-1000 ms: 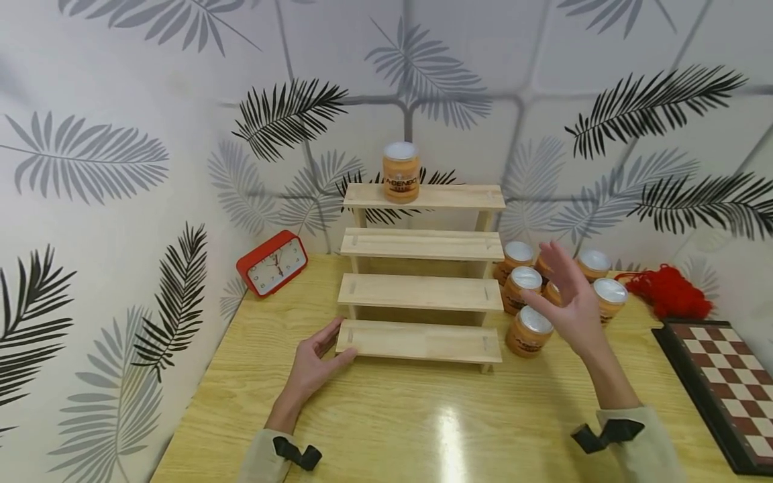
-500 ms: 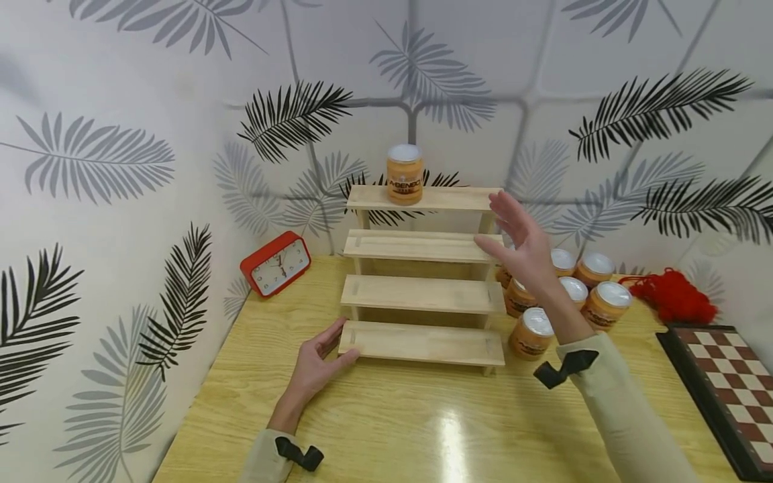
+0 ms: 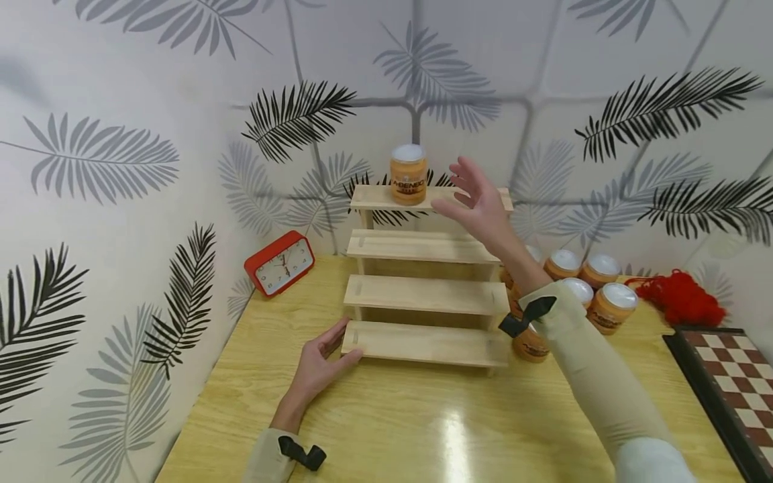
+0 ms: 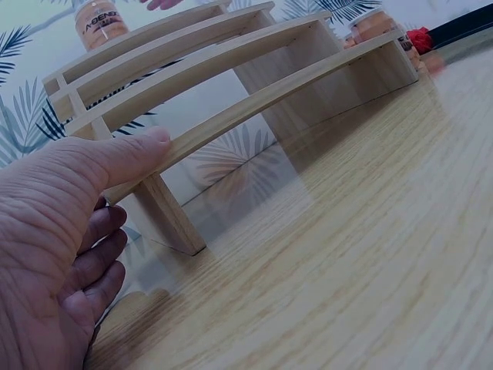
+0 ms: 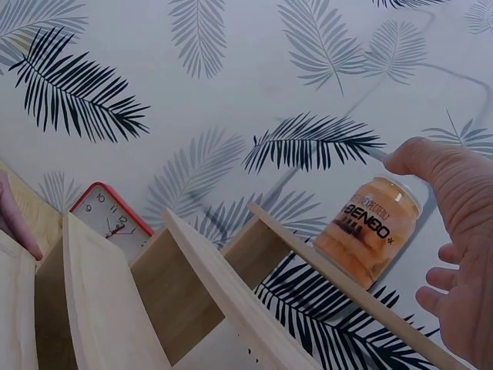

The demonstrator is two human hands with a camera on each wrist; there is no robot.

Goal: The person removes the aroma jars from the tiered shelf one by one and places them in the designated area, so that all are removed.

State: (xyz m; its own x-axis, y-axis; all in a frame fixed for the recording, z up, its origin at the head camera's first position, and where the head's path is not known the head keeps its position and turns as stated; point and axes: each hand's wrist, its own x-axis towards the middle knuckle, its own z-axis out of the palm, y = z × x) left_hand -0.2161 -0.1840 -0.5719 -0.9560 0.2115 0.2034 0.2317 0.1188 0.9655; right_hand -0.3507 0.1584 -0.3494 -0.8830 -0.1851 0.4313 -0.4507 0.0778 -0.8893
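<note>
A four-tier stepped wooden display rack [image 3: 423, 293] stands on the table. On its top tier, left of the middle, sits an orange jar [image 3: 408, 180] with a white lid and dark lettering. My left hand [image 3: 317, 362] grips the left end of the lowest tier; in the left wrist view the thumb [image 4: 142, 150] lies on the board's front edge and the fingers are curled below it. To the right of the jar, over the top tier, my right hand [image 3: 477, 208] has its thumb and fingers spread and holds nothing. The right wrist view shows the jar [image 5: 370, 230] just beyond those fingers.
Several more orange jars [image 3: 612, 308] stand right of the rack, partly hidden by my right arm. A red alarm clock [image 3: 280, 263] sits at the left, by the wall. Red yarn [image 3: 682, 297] and a checkered game board [image 3: 733, 382] lie at the right.
My right hand has moved left and up from above the jar group to beside the jar on the top tier. My left hand stays on the rack.
</note>
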